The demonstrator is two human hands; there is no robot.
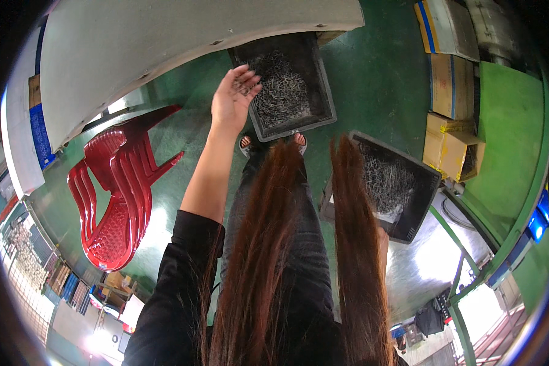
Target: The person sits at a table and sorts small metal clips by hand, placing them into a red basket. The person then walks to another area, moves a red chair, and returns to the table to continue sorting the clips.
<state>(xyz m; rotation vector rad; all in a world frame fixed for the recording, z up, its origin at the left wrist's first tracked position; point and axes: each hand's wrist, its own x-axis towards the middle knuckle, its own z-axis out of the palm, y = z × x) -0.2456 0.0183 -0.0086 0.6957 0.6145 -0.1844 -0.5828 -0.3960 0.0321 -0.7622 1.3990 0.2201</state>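
My left hand [233,97] is palm up with its fingers curled around a few small wire-like metal pieces [242,88]. It hovers by the left side of a black plastic tray [324,91] on the floor, which holds a heap of similar thin grey metal pieces [280,91]. A second black tray [422,204], with a pile of such pieces [387,183] inside, lies at a slant to my right. Only a sliver of my right hand or wrist [383,242] shows at that tray's near edge; long hair covers the rest, so its fingers are hidden.
A red plastic chair [119,189] stands to the left on the green floor. The edge of a large pale grey surface [183,36] runs above the first tray. Cardboard boxes [450,85] are stacked at the right, beside a green-topped bench [509,146]. My feet are just below the first tray.
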